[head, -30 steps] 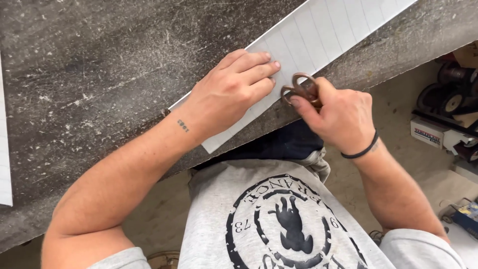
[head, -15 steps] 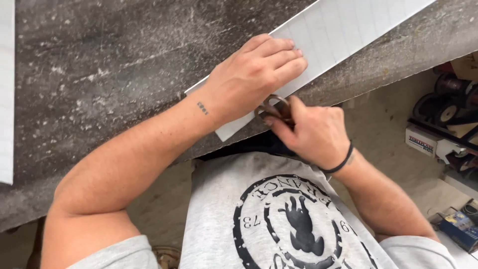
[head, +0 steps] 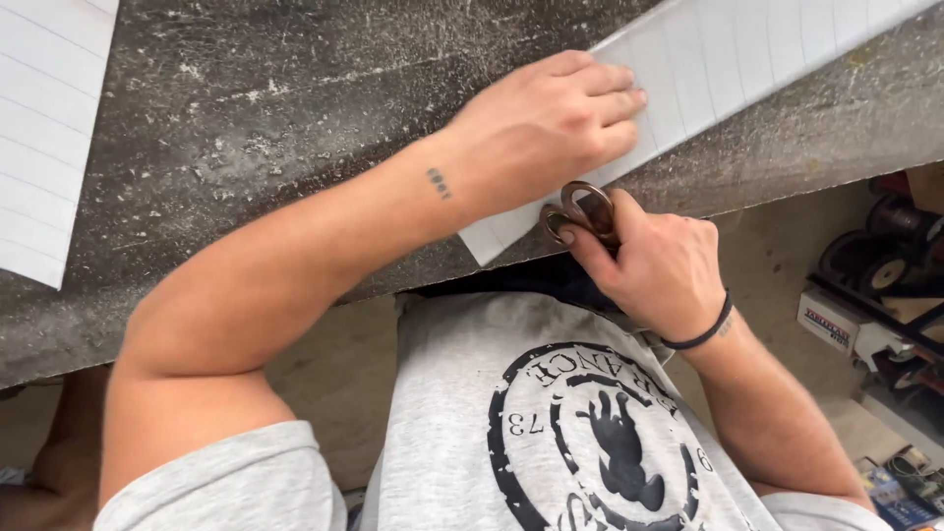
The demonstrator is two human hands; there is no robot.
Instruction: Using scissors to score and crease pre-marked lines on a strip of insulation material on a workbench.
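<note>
A long white lined sheet [head: 747, 59] is being held flat on the grey speckled table [head: 295, 147], running from the lower middle of the frame up to the upper right corner. The left hand [head: 551, 123] is being pressed palm-down on the sheet's lower end, fingers together and extended, apparently so that the sheet is kept from sliding near the table's edge. Nothing is being gripped by this hand; the sheet is only being weighed down.

Just below it, at the table's edge, brown-handled scissors [head: 580, 211] are being held in the right hand [head: 659, 265], with the fingers curled through and around the loops. The blades are being hidden under the left hand, so whether they are apart or together cannot be told.

A second lined sheet [head: 49, 118] is lying at the upper left, well apart from both hands. A grey printed shirt [head: 551, 433] is filling the bottom of the frame. At the right edge, boxes and dark wheeled gear [head: 885, 295] are lying on the floor below the table.
</note>
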